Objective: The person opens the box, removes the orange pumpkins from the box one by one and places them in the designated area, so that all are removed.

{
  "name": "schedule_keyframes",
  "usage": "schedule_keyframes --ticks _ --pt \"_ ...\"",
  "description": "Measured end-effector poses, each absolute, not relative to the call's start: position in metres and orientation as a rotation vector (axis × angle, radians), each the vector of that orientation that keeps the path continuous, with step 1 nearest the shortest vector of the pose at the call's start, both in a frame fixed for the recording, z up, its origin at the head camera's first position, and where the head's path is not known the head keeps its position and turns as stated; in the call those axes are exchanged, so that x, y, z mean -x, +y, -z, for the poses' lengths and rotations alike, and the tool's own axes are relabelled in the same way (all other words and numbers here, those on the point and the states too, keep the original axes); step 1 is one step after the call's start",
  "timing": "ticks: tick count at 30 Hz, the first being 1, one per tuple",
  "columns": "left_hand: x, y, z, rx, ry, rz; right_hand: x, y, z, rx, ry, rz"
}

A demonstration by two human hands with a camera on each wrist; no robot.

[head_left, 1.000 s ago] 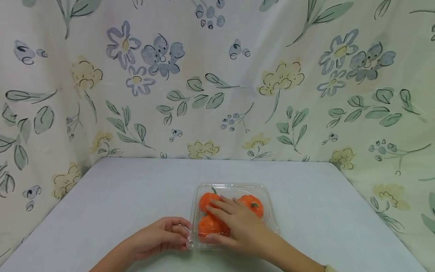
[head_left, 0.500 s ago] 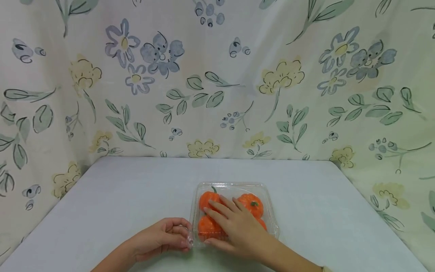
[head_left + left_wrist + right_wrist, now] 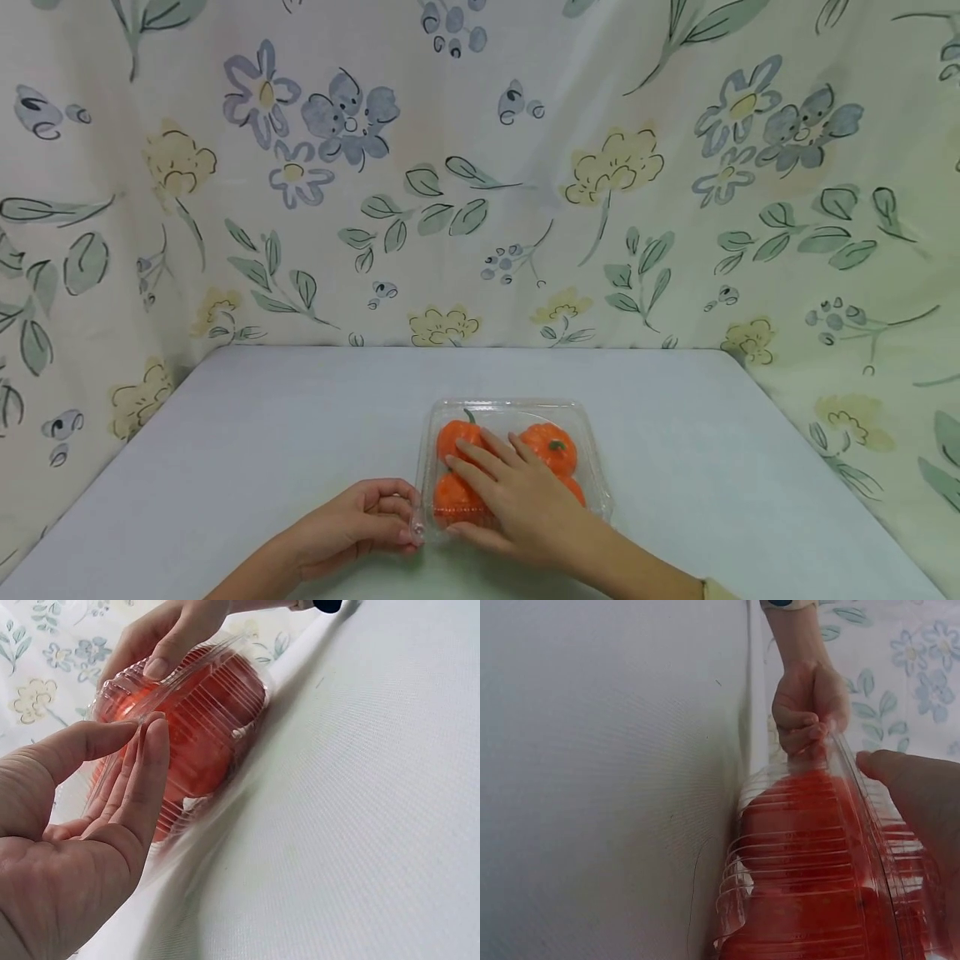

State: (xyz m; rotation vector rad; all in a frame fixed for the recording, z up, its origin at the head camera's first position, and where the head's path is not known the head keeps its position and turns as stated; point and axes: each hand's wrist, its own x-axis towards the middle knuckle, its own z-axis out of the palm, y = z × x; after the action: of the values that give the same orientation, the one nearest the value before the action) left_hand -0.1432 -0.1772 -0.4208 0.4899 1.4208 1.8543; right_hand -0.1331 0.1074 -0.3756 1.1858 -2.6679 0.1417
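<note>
A clear plastic clamshell box sits near the front of the table, its lid down over several orange pumpkin-like pieces with green stems. My left hand is at the box's front left corner. In the left wrist view, the thumb and a fingertip of my left hand pinch the rim there. Across the lid lies my right hand, palm down with fingers extended, covering part of the orange pieces. Its thumb is beside the rim in the right wrist view. Ribbed side walls show below the rim.
A white table extends around the box on all sides. Behind and beside it hangs a floral curtain. Both forearms come in from the front edge of the head view.
My right hand has shifted slightly leftward on the lid, uncovering more of the front right orange piece. My left hand stays at the corner, and the head view has moved a little.
</note>
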Motion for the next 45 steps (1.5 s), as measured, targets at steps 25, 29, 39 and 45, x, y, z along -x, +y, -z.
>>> schedule_keyframes --ticks 25,29,39,45 --pt "0.1389 -0.1715 0.4155 -0.498 1.594 -1.891 0.1332 0.1068 0.3724 -1.195 -2.74 -0.163" --pt "0.1391 -0.171 0.4154 -0.517 1.593 -1.894 0.1327 0.1069 0.372 -1.196 -2.741 -0.166" --pt "0.1382 -0.1708 0.4125 -0.54 1.628 -1.88 0.1329 0.1072 0.3722 -1.209 -2.726 -0.169" --pt "0.1393 -0.1728 0.411 -0.531 1.625 -1.855 0.1336 0.1076 0.372 -1.207 -2.741 -0.211"
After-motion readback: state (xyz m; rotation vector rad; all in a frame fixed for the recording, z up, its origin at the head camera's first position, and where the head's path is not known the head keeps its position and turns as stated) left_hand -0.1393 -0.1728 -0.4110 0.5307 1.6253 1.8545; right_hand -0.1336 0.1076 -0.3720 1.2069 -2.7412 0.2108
